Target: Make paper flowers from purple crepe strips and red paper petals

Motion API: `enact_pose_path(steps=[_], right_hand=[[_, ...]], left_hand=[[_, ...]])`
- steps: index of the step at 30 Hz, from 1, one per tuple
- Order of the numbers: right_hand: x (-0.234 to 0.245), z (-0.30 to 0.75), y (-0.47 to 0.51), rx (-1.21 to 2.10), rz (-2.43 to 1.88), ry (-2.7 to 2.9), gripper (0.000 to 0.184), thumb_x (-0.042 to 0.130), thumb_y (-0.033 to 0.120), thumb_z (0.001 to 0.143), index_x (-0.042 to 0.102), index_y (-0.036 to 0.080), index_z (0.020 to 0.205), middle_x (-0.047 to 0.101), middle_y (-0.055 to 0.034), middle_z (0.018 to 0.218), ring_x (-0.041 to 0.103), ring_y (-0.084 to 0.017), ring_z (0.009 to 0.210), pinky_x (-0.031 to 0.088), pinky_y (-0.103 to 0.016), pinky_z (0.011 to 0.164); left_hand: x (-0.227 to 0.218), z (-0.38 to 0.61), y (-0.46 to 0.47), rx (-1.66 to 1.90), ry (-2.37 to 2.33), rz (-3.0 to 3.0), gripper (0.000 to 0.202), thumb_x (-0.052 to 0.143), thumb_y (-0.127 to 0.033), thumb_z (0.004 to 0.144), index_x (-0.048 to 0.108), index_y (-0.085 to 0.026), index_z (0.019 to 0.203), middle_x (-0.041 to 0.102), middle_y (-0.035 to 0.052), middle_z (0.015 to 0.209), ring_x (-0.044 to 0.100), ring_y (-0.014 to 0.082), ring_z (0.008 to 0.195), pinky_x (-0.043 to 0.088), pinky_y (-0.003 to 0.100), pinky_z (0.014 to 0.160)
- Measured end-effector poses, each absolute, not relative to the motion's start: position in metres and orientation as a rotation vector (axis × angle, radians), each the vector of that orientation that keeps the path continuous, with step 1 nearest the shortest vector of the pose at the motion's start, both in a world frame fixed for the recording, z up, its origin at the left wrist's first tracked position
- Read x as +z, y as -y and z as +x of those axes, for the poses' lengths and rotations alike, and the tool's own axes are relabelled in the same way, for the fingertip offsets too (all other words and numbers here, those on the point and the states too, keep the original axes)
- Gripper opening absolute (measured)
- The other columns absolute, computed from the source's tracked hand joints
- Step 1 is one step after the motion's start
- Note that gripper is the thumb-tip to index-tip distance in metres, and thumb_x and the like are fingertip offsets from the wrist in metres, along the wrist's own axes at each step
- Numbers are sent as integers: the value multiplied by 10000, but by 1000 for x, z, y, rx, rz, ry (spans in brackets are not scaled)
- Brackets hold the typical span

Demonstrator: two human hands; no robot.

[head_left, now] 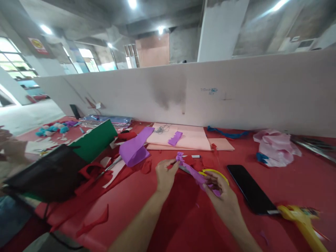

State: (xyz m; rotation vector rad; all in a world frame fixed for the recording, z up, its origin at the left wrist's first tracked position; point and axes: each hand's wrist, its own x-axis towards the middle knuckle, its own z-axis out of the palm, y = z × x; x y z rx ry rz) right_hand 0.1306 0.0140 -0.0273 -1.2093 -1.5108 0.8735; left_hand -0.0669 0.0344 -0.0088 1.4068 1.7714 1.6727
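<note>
A purple strip (193, 172), thin and soft like crepe paper or fabric, stretches between my hands above the red table. My left hand (166, 172) pinches its gathered, ruffled end between thumb and fingers. Closer to me on the right, my right hand (219, 187) has its fingers closed around the loose end. Scissors with yellow handles (222, 174) lie just beneath, partly covered by the strip and my right hand. Red scraps (194, 162) and a white marker (193, 156) are right behind the strip.
A black phone (250, 189) lies right of my hands, near a yellow tool (298, 218). Peach sheets (189, 134) and a folded purple sheet (133, 148) are behind. At left stand a dark bag (49, 171) and green board (94, 140); a white partition (126, 92) closes the back.
</note>
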Motion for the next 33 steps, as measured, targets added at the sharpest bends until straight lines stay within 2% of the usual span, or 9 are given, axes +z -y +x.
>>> enact_pose_path(steps=[4,7,11,16,19,23,29,33], right_hand=[[-18,133,-10,852,-1238,1576,230,587,365,836,653,227,1008,714,-81,992,666,-237,895,527,-365,780],[-11,126,-3,1009,-1135,1752,207,554,354,866,703,233,944,734,-71,970,676,-232,900,529,-359,806],[-10,113,6,1145,-1065,1907,264,546,345,884,703,220,1055,737,-80,1019,678,-231,917,531,-370,836],[-13,112,5,1107,-1089,1702,339,543,365,900,629,234,1202,699,-88,1126,658,-223,955,529,-371,851],[-12,115,4,1108,-1073,1569,301,542,370,906,649,249,1159,689,-81,1146,657,-218,957,533,-359,842],[-8,116,5,1064,-1056,1469,221,571,350,898,681,248,1060,709,-69,1069,659,-213,958,525,-350,856],[-2,116,8,926,-1036,1429,175,628,298,862,681,256,1024,693,-58,1043,647,-212,957,518,-349,850],[1,114,12,869,-1048,1422,160,639,275,851,686,265,1004,691,-56,1031,640,-215,941,520,-358,837]], left_hand=[[-8,-67,-36,1671,-1761,1329,152,678,-313,736,766,-190,754,753,42,735,669,193,689,496,301,704],[-5,-61,-32,1662,-1755,1264,141,688,-290,715,755,-168,734,744,48,712,662,188,679,495,298,708],[3,-47,-22,1613,-1675,1224,141,685,-286,714,739,-156,713,727,38,693,643,167,667,491,269,688],[10,-33,-12,1506,-1423,1153,129,701,-274,712,732,-150,718,710,26,707,617,151,689,481,247,697],[11,-28,-7,1468,-1353,1122,124,717,-266,703,733,-145,722,714,31,716,620,152,693,485,249,714],[13,-24,-2,1432,-1278,1102,141,733,-283,705,742,-150,752,725,40,744,631,160,713,492,259,728],[12,-22,5,1407,-1279,1121,129,733,-269,713,747,-161,783,734,53,793,644,186,783,500,298,790],[12,-19,8,1465,-1288,1059,129,757,-262,692,748,-164,776,733,51,793,640,175,763,511,293,773]])
